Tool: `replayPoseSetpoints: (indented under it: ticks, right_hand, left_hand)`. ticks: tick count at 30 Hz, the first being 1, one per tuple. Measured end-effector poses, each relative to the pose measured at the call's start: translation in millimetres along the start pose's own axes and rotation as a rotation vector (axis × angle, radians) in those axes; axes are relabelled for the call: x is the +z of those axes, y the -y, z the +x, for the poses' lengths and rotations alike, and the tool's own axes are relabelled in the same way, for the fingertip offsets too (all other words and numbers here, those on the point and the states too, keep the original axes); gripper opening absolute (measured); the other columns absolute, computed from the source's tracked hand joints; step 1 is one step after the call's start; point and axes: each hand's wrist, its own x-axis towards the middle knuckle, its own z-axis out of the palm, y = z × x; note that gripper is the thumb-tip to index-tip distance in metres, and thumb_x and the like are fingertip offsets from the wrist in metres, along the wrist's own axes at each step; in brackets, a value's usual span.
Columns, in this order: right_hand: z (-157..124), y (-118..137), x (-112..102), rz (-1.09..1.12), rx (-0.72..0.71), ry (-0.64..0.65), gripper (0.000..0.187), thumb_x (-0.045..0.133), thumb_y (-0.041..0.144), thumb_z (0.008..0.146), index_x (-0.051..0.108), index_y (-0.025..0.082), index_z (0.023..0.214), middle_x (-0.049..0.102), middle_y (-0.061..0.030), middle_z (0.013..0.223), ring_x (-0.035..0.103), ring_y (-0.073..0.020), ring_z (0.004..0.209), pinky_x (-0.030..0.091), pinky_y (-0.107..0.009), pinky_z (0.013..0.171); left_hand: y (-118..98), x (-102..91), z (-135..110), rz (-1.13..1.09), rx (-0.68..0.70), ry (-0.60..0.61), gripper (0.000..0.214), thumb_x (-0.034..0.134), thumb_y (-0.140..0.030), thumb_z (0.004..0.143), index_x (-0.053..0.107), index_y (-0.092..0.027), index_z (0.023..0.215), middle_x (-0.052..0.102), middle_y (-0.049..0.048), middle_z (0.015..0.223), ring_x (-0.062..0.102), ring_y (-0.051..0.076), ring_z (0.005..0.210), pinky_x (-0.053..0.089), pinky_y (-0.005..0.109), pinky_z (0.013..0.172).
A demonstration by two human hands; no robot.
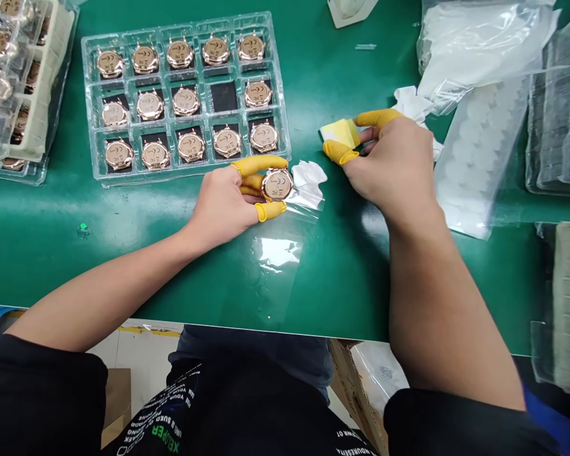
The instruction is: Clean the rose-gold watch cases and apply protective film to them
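Observation:
My left hand (225, 204), in yellow finger cots, pinches a round rose-gold watch case (277, 184) by its edges, with the dial facing up. My right hand (392, 166), also wearing yellow cots, holds a small yellow-and-white film piece (341, 134) between thumb and fingers. The two hands are apart. Just above my left hand lies a clear plastic tray (186, 179) of several similar watch cases on black pads. One cell (223, 96) holds only its black pad. A clear plastic sleeve (304, 204) lies under and beside the held watch case.
The green work mat (42, 266) ends in an edge near my lap. More trays of watch cases (9, 82) stand at far left. White-filled plastic bags (484, 50), a white backing sheet (479, 155), and wrapped stacks (563, 107) lie to the right.

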Motion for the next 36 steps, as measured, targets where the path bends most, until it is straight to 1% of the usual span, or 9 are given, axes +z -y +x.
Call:
replayPoseSetpoints:
  ticks: [3, 5, 9, 12, 14, 17, 22, 33, 36]
  right_hand:
    - [2, 19, -2, -0.100, 0.280, -0.039, 0.037, 0.091, 0.042, 0.075, 0.057, 0.029, 0.073, 0.052, 0.0007, 0.067, 0.042, -0.0172, 0.064, 0.043, -0.041, 0.075]
    - [-3, 44, -7, 0.068, 0.323, -0.024, 0.043, 0.090, 0.049, 0.077, 0.053, 0.029, 0.074, 0.052, 0.0013, 0.064, 0.041, -0.0156, 0.061, 0.041, -0.039, 0.068]
    - [-26, 96, -8, 0.509, 0.206, 0.036, 0.042, 0.082, 0.061, 0.082, 0.057, 0.029, 0.091, 0.061, 0.0005, 0.073, 0.050, -0.0161, 0.055, 0.039, -0.036, 0.053]
    - [-47, 118, -2, 0.309, 0.017, 0.016, 0.026, 0.072, 0.050, 0.089, 0.057, 0.028, 0.088, 0.064, -0.0033, 0.081, 0.055, -0.0191, 0.062, 0.042, -0.039, 0.055]
    - [-55, 122, 3, 0.059, -0.083, -0.021, 0.030, 0.065, 0.041, 0.089, 0.045, 0.028, 0.072, 0.056, -0.0038, 0.071, 0.047, -0.0188, 0.059, 0.038, -0.039, 0.055]
    - [-59, 120, 11, -0.114, -0.135, -0.078, 0.034, 0.062, 0.035, 0.086, 0.033, 0.028, 0.069, 0.048, -0.0030, 0.067, 0.044, -0.0184, 0.058, 0.040, -0.039, 0.056]
    - [-57, 121, 21, -0.058, -0.133, -0.036, 0.016, 0.062, 0.033, 0.090, 0.047, 0.027, 0.089, 0.063, -0.0062, 0.089, 0.062, -0.0236, 0.081, 0.052, -0.040, 0.070]
    - [-65, 119, 39, 0.002, -0.119, -0.075, 0.015, 0.058, 0.032, 0.091, 0.053, 0.026, 0.105, 0.066, -0.0095, 0.096, 0.068, -0.0279, 0.091, 0.057, -0.045, 0.081]
    - [-67, 113, 41, -0.035, -0.125, -0.090, 0.018, 0.058, 0.032, 0.088, 0.054, 0.025, 0.104, 0.065, -0.0090, 0.094, 0.066, -0.0270, 0.086, 0.057, -0.045, 0.077]
  left_hand:
    - [-1, 0.0, 0, 0.002, -0.005, -0.008, 0.060, 0.088, -0.019, 0.069, 0.075, -0.020, 0.128, 0.081, 0.0023, 0.099, 0.082, 0.025, 0.095, 0.073, 0.039, 0.086]
    - [-2, 0.3, 0, -0.002, -0.009, -0.008, 0.059, 0.087, -0.018, 0.069, 0.075, -0.020, 0.127, 0.081, 0.0022, 0.099, 0.082, 0.025, 0.095, 0.073, 0.039, 0.087]
    - [-1, 2.2, -1, -0.015, -0.023, -0.023, 0.059, 0.086, -0.016, 0.069, 0.074, -0.021, 0.126, 0.081, 0.0020, 0.098, 0.081, 0.025, 0.094, 0.073, 0.041, 0.087]
    - [0, 4.2, -2, -0.023, -0.025, -0.052, 0.058, 0.086, -0.016, 0.070, 0.073, -0.021, 0.126, 0.081, 0.0024, 0.100, 0.082, 0.025, 0.095, 0.072, 0.044, 0.090]
    - [0, 5.5, -4, -0.028, -0.027, -0.071, 0.056, 0.087, -0.017, 0.071, 0.073, -0.022, 0.125, 0.081, 0.0020, 0.099, 0.082, 0.024, 0.094, 0.072, 0.043, 0.090]
    - [-1, 6.7, -5, -0.043, -0.037, -0.089, 0.056, 0.089, -0.017, 0.068, 0.074, -0.023, 0.122, 0.081, -0.0001, 0.095, 0.081, 0.021, 0.087, 0.072, 0.038, 0.085]
    - [-3, 6.9, -5, -0.058, -0.033, -0.094, 0.055, 0.088, -0.015, 0.064, 0.074, -0.021, 0.117, 0.080, -0.0017, 0.090, 0.079, 0.017, 0.081, 0.070, 0.031, 0.078]
    - [0, 6.8, -5, -0.118, -0.028, -0.066, 0.055, 0.089, -0.013, 0.064, 0.074, -0.019, 0.117, 0.079, -0.0027, 0.087, 0.079, 0.018, 0.082, 0.070, 0.031, 0.078]
    - [0, 7.5, -5, -0.128, -0.018, -0.065, 0.055, 0.090, -0.013, 0.064, 0.074, -0.018, 0.117, 0.080, -0.0028, 0.087, 0.080, 0.017, 0.082, 0.070, 0.029, 0.077]
